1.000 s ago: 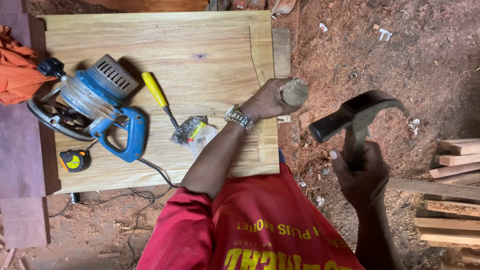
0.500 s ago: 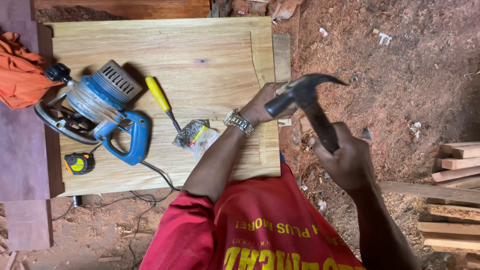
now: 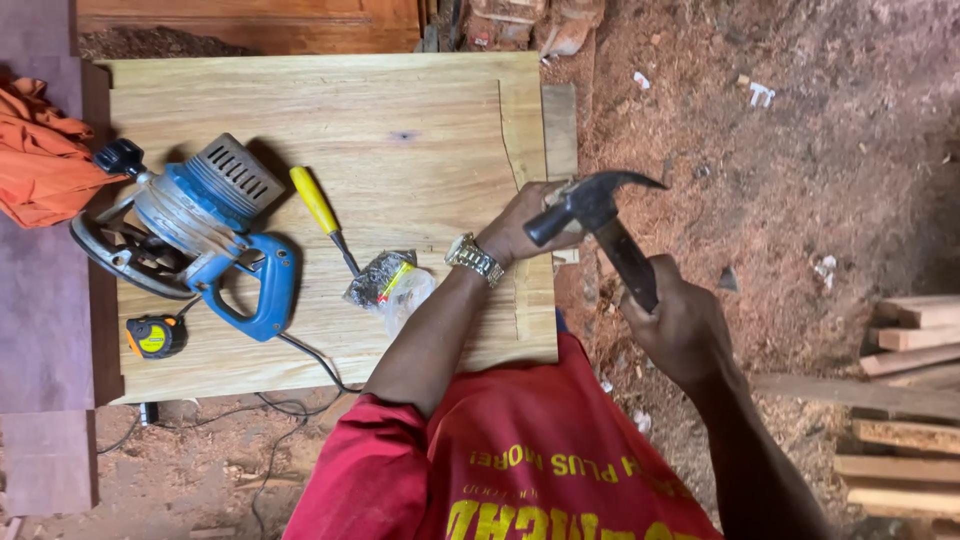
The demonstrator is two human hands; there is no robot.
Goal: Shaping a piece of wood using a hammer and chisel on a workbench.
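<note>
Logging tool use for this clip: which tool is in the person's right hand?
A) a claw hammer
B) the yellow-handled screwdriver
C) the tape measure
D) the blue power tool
A: the right hand grips the hammer by its handle, its head beside the left hand at the board's edge.

The person's right hand (image 3: pixel 685 325) is gripping the handle of a claw hammer (image 3: pixel 600 215), whose head is sitting just at 3 o'clock of the left hand (image 3: pixel 520 222). That left hand, wearing a metal wristwatch (image 3: pixel 473 259), is resting on the right edge of the wooden panel (image 3: pixel 330 100). At 9 o'clock a blue power router (image 3: pixel 195 235) is lying on the panel, with a yellow-handled screwdriver (image 3: pixel 322 212) and a small plastic bag (image 3: pixel 390 283) between it and the wrist. A yellow tape measure (image 3: pixel 153 337) is sitting at 8 o'clock, an orange cloth (image 3: pixel 45 160) at 10.
</note>
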